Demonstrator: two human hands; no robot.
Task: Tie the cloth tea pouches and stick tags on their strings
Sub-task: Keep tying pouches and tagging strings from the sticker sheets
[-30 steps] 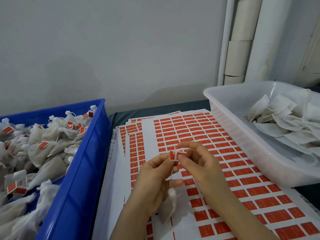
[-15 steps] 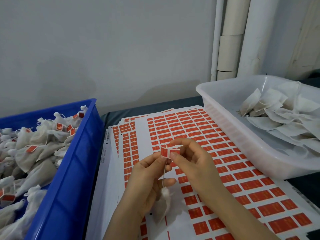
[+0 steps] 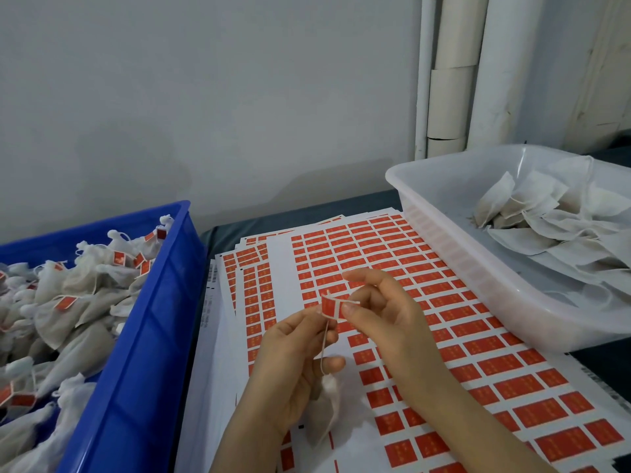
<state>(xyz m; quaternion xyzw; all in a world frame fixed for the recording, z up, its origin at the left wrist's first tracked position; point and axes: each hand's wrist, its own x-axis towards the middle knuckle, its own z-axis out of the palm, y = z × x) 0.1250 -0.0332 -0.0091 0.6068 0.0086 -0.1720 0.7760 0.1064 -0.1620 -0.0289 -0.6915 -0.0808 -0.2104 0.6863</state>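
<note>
Right hand has raised its forefinger.
It and left hand pinch the tag over the sticker sheet, pouch dangling.

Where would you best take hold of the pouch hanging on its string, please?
Pinch the pouch at its gathered neck, coming from the right: the left hand blocks its left, and the limp body below the string would likely just fold.

The blue bin is running off the left and bottom edges, the tub off the right. The left hand is covering part of the pouch. Print on the tag is showing too small to read. The right hand is hiding part of the sheets.
</note>
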